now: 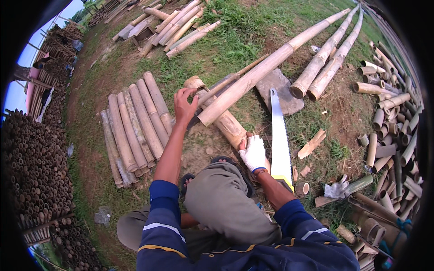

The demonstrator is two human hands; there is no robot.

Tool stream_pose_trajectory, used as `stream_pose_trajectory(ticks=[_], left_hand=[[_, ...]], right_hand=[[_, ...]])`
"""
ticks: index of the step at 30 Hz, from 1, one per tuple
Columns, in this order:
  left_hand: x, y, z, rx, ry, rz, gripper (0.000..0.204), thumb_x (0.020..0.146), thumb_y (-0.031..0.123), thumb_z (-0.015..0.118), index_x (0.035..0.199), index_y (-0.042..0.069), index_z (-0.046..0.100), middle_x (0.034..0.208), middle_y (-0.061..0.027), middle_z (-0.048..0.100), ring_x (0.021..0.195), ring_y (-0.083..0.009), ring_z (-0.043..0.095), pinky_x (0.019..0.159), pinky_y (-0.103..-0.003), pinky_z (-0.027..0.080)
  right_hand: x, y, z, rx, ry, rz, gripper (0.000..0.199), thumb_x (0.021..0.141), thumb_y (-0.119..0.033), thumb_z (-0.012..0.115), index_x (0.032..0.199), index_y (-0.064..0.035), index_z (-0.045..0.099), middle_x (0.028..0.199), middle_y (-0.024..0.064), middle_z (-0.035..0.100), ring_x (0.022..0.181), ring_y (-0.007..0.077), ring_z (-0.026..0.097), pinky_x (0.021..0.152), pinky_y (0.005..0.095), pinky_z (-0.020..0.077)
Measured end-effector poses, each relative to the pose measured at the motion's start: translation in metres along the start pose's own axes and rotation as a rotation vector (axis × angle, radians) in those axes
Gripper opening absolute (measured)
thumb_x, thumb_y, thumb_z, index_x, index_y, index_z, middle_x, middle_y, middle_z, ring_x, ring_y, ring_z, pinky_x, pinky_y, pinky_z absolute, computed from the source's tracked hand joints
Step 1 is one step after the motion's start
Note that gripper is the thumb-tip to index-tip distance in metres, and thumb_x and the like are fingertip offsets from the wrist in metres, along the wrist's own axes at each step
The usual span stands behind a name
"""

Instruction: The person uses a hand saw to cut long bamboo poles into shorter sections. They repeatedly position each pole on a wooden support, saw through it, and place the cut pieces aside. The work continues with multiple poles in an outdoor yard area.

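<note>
A: Where was the bamboo pole (253, 77)?

B: Across a thick log (228, 126) on the dirt. The bare left hand (184, 106) curled loosely over its cut end, near a bamboo ring (195, 82).

A: And the right?

B: The gloved right hand (254, 152) gripped the log's near end; the saw (280, 135) lay just beside it, unheld. I'd pin the pole firmly before cutting.

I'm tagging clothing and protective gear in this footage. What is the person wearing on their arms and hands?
Both arms wear dark blue sleeves pushed up above the elbows, with a pale grey stripe and thin yellow piping near the shoulder; the forearms are bare. The right hand wears a white fabric work glove with a blue-edged cuff. The left hand is ungloved. No watch or rings are visible.
</note>
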State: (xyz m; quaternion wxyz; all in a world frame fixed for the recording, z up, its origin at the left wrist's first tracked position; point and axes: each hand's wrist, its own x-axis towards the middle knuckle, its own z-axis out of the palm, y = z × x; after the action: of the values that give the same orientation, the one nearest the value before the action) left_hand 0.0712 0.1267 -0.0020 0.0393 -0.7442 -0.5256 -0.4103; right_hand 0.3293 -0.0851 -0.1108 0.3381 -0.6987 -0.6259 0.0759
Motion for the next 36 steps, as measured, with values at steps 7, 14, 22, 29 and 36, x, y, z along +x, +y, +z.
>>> stream_pose_trajectory(ticks=[7,14,22,29,36], left_hand=[[-0.006,0.0,-0.027,0.163,-0.717,-0.503,0.07,0.088,0.065,0.081,0.13,0.009,0.079,0.126,-0.0236,0.079,0.119,-0.0404,0.075,0.103,-0.051,0.058],[-0.007,0.012,-0.012,-0.071,-0.424,-0.442,0.058,0.09,0.045,0.088,0.133,0.007,0.077,0.118,-0.0249,0.079,0.111,-0.041,0.076,0.094,-0.049,0.059],[0.014,0.04,0.018,-0.037,-0.167,-0.163,0.056,0.095,0.026,0.082,0.148,0.011,0.068,0.144,-0.0162,0.06,0.134,-0.0398,0.053,0.115,-0.05,0.044],[-0.061,0.068,0.004,0.122,-0.503,-0.283,0.092,0.078,0.035,0.097,0.154,0.006,0.056,0.14,-0.0221,0.064,0.13,-0.044,0.062,0.109,-0.053,0.051],[-0.057,0.049,0.013,0.162,-0.66,-0.336,0.092,0.069,0.035,0.098,0.147,0.009,0.059,0.136,-0.021,0.073,0.126,-0.0408,0.07,0.106,-0.051,0.055]], right_hand=[[0.0,-0.004,-0.005,0.03,0.004,0.007,0.045,0.101,-0.027,0.066,0.134,0.0032,0.067,0.111,0.027,0.066,0.104,0.0465,0.064,0.093,0.0536,0.0521],[0.004,-0.003,-0.011,0.011,-0.015,0.009,0.048,0.101,-0.03,0.064,0.134,0.0053,0.067,0.108,0.0278,0.065,0.101,0.0463,0.063,0.09,0.0547,0.0517],[0.003,-0.003,-0.006,0.014,-0.026,0.009,0.048,0.1,-0.031,0.065,0.134,0.0023,0.066,0.107,0.0266,0.066,0.1,0.046,0.064,0.089,0.0545,0.0531],[-0.002,0.005,-0.005,0.027,0.014,-0.001,0.046,0.1,-0.033,0.064,0.132,0.0005,0.068,0.107,0.025,0.065,0.099,0.0443,0.063,0.088,0.0533,0.0527],[-0.004,0.017,-0.019,0.015,0.002,-0.036,0.048,0.097,-0.033,0.069,0.132,0.0011,0.068,0.112,0.0234,0.065,0.101,0.0438,0.063,0.089,0.0521,0.0525]])
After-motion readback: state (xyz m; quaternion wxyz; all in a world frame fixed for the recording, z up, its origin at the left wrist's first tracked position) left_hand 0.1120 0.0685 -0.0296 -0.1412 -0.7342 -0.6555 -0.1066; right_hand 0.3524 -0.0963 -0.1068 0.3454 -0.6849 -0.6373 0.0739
